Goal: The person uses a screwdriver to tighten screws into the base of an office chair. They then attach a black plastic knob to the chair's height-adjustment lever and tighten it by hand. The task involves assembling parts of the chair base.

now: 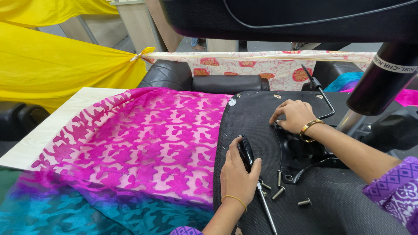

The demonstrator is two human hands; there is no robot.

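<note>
Pink patterned cloth (pixel 148 139) covers the table, with an upturned black chair seat (pixel 339 204) lying beside it. Left hand (pixel 237 174) is wrapped around a black-handled screwdriver (pixel 254 178) resting on the seat underside — loose bolts (pixel 278 189) sit just beside it. Right hand (pixel 296 115) presses its fingertips at the black metal bracket (pixel 300 152) — grasping nothing I can make out.

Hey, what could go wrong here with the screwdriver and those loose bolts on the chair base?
1. The bolts lie loose on the seat underside; they might roll off or get knocked by the left hand.
2. The screwdriver rests under the left hand only, so its tip could slip across the fabric.
3. The right hand presses at the edge of the metal plate; fingers could get pinched there.
</note>
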